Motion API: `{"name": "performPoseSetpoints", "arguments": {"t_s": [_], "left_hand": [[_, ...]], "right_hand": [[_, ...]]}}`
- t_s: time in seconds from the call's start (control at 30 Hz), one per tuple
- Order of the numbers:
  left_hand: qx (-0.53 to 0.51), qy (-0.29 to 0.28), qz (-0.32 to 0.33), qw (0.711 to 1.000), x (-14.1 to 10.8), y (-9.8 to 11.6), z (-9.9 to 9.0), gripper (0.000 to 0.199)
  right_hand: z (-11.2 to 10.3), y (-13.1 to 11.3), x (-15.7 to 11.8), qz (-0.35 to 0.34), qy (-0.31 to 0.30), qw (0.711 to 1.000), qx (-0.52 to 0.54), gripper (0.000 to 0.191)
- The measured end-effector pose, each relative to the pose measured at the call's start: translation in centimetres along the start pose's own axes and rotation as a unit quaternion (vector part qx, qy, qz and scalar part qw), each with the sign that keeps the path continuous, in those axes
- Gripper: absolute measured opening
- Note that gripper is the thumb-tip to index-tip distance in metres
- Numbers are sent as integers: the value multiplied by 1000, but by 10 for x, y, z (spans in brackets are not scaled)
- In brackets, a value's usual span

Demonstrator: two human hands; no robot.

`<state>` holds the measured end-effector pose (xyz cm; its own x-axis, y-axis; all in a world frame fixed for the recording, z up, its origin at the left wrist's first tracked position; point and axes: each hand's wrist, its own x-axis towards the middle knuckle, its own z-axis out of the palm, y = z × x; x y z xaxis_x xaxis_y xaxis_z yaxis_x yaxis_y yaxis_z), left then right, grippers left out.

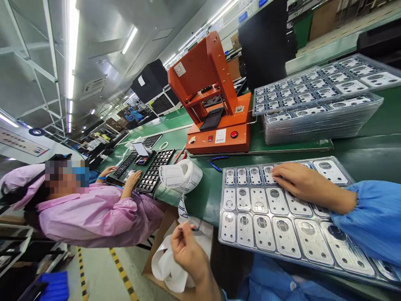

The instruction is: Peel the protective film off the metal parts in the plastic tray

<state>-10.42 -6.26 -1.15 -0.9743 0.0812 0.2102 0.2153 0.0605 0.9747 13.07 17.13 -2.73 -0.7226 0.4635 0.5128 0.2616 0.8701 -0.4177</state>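
Note:
My right hand (293,182) rests over the top row of a clear plastic tray (222,228), its fingers stretched out. Its fingertips touch a silver metal plate (267,174) in that row. Rows of similar plates with round holes fill the tray; my right hand and sleeve cover some. Lower and to the left, my left hand (189,251) is raised with thumb and fingers pinched together. A small dark bit shows at its fingertips, too unclear to name. Just behind it, a label strip (182,207) hangs from a white label roll (191,175).
An orange press (219,140) stands behind the tray, with blue-handled pliers (216,164) before it. Stacked filled trays (313,125) are at back right. A cardboard box (156,263) holds waste backing paper (171,267). A co-worker in pink (103,213) works by black trays (156,169).

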Motion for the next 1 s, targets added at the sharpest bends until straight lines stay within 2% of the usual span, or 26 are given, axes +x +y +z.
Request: {"name": "performPoseSetpoints", "arguments": {"t_s": [0.07,0.13,0.2,0.27,0.33,0.47,0.73,1.0], "left_hand": [[-11,-66,11,998,-13,7,12,21],[-27,-169,22,985,-29,15,25,21],[-51,-288,34,956,-46,25,39,19],[-68,-340,29,937,-61,32,51,18],[-80,-350,20,933,-72,36,62,18],[-95,-357,9,929,-82,34,74,19],[-104,-321,-33,941,-83,29,78,24],[-115,-325,-28,938,-83,21,77,20]], "right_hand": [[-3,-7,0,-3,68,998,-6,18],[-6,-15,-1,-35,91,995,12,15],[-9,-23,-1,-87,66,993,43,13],[-12,-31,0,-125,23,989,78,12],[-14,-37,1,-131,-15,983,125,14],[-15,-41,1,-86,-63,971,216,18],[-12,-41,2,-35,-86,948,303,19],[-7,-39,3,21,-104,944,312,18]]}}
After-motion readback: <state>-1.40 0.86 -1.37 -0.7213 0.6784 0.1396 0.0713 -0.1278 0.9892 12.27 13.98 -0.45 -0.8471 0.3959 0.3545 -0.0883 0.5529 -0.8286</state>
